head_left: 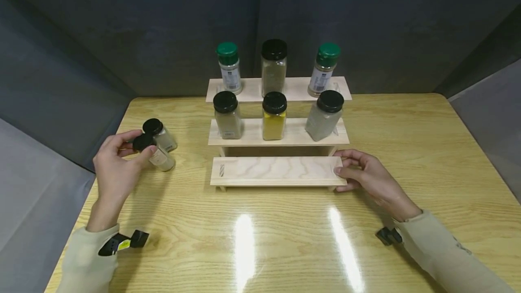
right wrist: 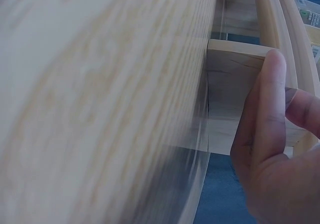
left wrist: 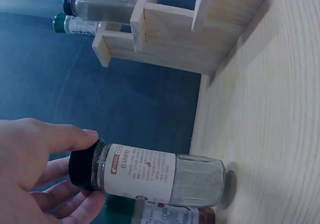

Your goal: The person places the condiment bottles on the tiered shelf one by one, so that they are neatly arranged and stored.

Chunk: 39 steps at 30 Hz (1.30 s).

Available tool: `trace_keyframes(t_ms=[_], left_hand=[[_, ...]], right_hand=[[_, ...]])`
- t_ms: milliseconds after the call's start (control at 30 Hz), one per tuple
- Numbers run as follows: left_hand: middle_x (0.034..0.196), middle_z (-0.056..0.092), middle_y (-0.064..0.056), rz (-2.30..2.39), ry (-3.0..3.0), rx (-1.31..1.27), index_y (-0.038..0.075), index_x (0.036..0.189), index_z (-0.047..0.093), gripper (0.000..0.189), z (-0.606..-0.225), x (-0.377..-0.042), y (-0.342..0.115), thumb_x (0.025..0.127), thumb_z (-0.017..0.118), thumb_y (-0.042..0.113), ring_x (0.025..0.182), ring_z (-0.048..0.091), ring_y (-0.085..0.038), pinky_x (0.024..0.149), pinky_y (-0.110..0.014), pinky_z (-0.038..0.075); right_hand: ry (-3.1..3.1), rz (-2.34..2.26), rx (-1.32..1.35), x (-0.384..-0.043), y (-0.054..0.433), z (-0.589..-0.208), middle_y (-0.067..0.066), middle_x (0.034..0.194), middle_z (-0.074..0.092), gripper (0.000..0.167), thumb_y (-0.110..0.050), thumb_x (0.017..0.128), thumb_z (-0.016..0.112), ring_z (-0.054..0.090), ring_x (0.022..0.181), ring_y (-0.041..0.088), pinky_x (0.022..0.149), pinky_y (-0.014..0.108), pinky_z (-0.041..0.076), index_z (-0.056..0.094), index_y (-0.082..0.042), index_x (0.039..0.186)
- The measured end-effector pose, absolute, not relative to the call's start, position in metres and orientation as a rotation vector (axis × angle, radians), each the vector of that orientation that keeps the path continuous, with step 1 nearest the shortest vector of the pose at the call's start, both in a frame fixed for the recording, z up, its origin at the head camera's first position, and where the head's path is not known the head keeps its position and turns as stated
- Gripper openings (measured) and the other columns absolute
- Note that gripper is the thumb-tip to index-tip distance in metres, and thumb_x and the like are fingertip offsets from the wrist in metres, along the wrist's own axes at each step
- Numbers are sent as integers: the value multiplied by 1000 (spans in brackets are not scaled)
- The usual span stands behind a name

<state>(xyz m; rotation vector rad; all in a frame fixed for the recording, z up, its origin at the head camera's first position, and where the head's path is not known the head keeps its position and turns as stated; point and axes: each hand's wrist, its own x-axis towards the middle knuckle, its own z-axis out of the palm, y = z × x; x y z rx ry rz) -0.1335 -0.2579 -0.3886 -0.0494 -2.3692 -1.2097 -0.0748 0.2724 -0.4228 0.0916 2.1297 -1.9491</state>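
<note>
My left hand (head_left: 118,162) holds a spice jar (left wrist: 142,174) by its black cap, thumb on one side and fingers on the other. The jar has a white label with red print and pale powder inside; whether its base touches the table I cannot tell. Close behind it stands a second black-capped jar (head_left: 166,140). The left wrist view shows a green-capped bottle (left wrist: 170,214), mostly hidden by the held jar. On the right, my right hand (head_left: 370,180) grips the end of the lowest step of a three-tier wooden rack (head_left: 277,171), thumb on top.
On the top tier are two green-capped shakers (head_left: 230,73) around a tall black-capped jar (head_left: 274,71). The middle tier bears three black-capped jars, the central one a yellow spice jar (head_left: 274,119). Dark fabric walls (head_left: 183,26) border the wooden table (head_left: 195,238).
</note>
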Motion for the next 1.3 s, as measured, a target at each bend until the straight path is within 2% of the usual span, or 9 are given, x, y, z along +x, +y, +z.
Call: trace_keyframes(t_ms=[500,733,933,1300], left_hand=[[112,68,-7,-1193,-2347,-222,-6,126,78,46,-362,-108,-241,83,92,-9,89,63,0,88,-10,52],[112,70,-15,-1209,-2320,-394,-9,123,78,47,-348,-96,-225,79,93,-13,94,63,-4,87,-11,53],[114,70,-17,-1211,-2318,-516,-8,121,79,47,-338,-87,-211,76,93,-15,96,64,-4,86,-12,54],[113,73,-10,-1241,-2298,-762,-3,120,81,47,-326,-82,-182,76,96,-8,99,65,-16,84,-14,55]], right_hand=[[2162,-1918,95,-76,273,-422,15,107,53,46,5,104,68,69,82,19,75,44,70,48,15,145],[2158,-1919,93,-76,273,-422,16,107,53,47,6,104,67,69,83,19,76,44,70,47,16,145],[2148,-1931,82,-76,273,-423,15,106,55,47,6,104,68,69,83,19,76,44,70,47,16,145],[2127,-1945,76,-75,274,-424,15,106,57,47,6,104,68,70,85,19,77,42,70,47,17,145]])
